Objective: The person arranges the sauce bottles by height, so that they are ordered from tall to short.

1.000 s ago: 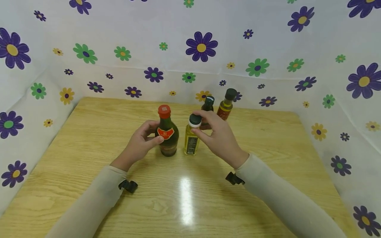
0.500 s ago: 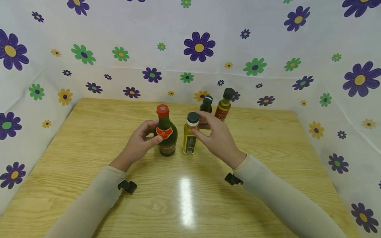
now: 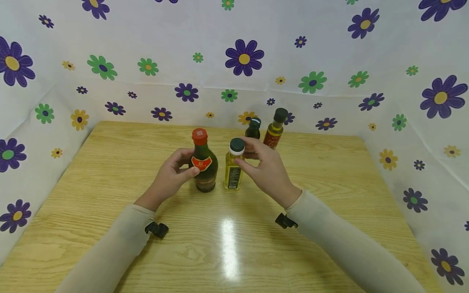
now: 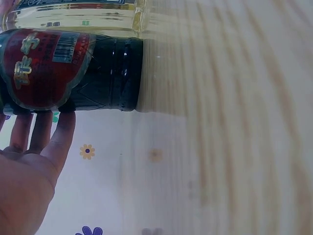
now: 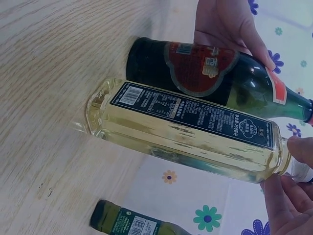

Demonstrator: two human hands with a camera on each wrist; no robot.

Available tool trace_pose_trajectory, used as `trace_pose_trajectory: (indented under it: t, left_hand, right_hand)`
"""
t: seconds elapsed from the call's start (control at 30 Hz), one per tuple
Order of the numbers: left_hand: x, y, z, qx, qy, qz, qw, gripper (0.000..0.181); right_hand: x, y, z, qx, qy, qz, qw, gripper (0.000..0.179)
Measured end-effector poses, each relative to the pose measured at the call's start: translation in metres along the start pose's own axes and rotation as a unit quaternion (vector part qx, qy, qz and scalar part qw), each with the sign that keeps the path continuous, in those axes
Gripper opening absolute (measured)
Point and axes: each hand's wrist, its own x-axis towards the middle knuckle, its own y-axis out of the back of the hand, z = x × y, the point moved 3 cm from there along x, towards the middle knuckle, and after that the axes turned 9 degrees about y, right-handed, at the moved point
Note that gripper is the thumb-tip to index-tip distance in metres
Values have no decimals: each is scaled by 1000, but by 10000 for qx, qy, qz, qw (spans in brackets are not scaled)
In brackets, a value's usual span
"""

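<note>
My left hand (image 3: 168, 176) holds a dark green glass bottle (image 3: 207, 179) with a red cap, thumb on its front and fingers around the far side. Its red label (image 4: 44, 68) shows in the left wrist view. Just to the right, my right hand (image 3: 270, 173) pinches the neck of a clear bottle of yellow oil (image 3: 233, 177) with a dark green cap. Both bottles stand upright, side by side, with a narrow gap between them in the head view. The black back label (image 5: 195, 115) of the oil bottle faces the right wrist camera.
Behind my right hand stand a small dark bottle (image 3: 253, 129) and a taller oil bottle (image 3: 274, 134) with a red label, both partly hidden. The wooden table (image 3: 190, 248) runs back to a flower-printed cloth (image 3: 154, 36), which also rises at both sides.
The right index finger has slid off the top of the oil bottle's cap to its side. The whole view has shifted slightly; both bottles stay in place.
</note>
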Motion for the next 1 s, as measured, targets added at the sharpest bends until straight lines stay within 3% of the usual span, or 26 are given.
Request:
trace_pose_trajectory:
  t: [1.0]
  left_hand:
    - [0, 2, 1, -3, 42, 22, 10000, 45]
  right_hand:
    - [2, 1, -2, 36, -4, 45, 10000, 51]
